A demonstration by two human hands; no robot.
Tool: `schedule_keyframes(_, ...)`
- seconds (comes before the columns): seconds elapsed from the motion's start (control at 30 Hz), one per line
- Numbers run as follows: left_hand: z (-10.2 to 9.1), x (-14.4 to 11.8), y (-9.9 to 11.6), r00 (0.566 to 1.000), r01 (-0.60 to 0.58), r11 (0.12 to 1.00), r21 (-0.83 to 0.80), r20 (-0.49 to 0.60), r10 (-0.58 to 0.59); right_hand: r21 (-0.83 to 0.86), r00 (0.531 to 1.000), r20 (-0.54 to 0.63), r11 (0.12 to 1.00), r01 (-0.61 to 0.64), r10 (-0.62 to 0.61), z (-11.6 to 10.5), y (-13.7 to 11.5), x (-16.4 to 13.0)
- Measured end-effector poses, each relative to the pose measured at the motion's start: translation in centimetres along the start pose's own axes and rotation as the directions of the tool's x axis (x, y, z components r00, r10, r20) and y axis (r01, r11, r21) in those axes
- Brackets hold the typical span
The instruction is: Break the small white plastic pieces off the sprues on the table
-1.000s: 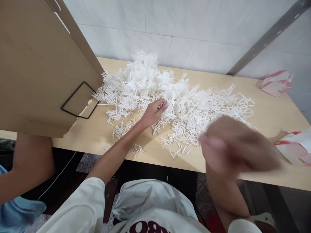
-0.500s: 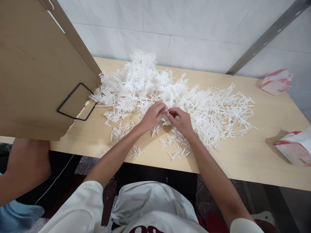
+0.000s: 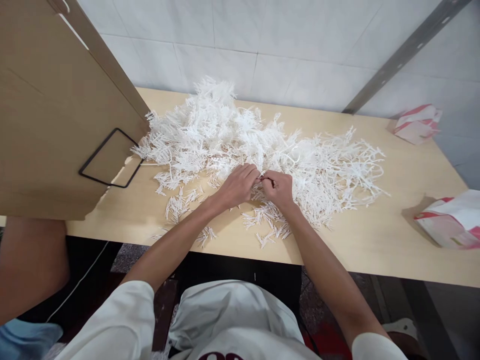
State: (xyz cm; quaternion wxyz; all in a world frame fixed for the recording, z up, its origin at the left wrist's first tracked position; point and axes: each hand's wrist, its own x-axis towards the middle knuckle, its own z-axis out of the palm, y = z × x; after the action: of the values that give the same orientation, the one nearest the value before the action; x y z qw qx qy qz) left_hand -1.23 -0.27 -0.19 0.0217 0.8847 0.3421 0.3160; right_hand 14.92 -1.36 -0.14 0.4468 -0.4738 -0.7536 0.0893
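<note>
A big heap of white branching plastic sprigs (image 3: 221, 127) lies along the table, its thinner, stringy end spreading to the right. At the heap's front edge my left hand (image 3: 242, 184) and my right hand (image 3: 278, 187) meet, fingertips close together. Both are closed, with fingers curled in; what is pinched between them is too small and too hidden to make out. Small loose white sprigs (image 3: 268, 220) lie on the table just below my right hand, and more loose pieces (image 3: 179, 205) lie left of my left hand.
A tall cardboard sheet (image 3: 48, 115) stands at the left, with a black wire frame (image 3: 112, 157) against its lower corner. Another person's arm (image 3: 33, 265) shows below it. Two red-and-white paper packets (image 3: 418, 124) are on the right of the wooden table (image 3: 367, 245). A tiled wall (image 3: 300, 55) rises behind.
My hands have turned, knuckles now more upward, and the right fingers have curled tighter into a fist. The whole view has shifted slightly, so things sit a little further left.
</note>
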Motion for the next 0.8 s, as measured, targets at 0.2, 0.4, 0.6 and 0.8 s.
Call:
schedule_keyframes(0.2, -0.63, 0.19, -0.6, 0.972, 0.187, 0.942, -0.278, -0.087, -0.218, 0.114, 0.997, 0.019, 0.991, -0.071, 0.07, 0.21, -0.68, 0.28)
schedule_keyframes(0.4, -0.75, 0.18, -0.62, 0.959, 0.222, 0.943, -0.246, -0.117, -0.257, 0.065, 0.994, 0.107, 0.998, -0.012, 0.005, 0.58, 0.07, 0.22)
schedule_keyframes(0.6, -0.43, -0.01, -0.55, 0.993, 0.039, 0.999, 0.013, -0.109, -0.037, -0.079, 0.998, 0.046, 0.996, 0.037, -0.034, 0.54, -0.3, 0.03)
schedule_keyframes(0.8, -0.42, 0.04, -0.45, 0.997, 0.043, 0.992, -0.118, -0.063, -0.051, -0.028, 0.997, -0.022, 0.997, 0.072, -0.073, 0.64, -0.4, -0.21)
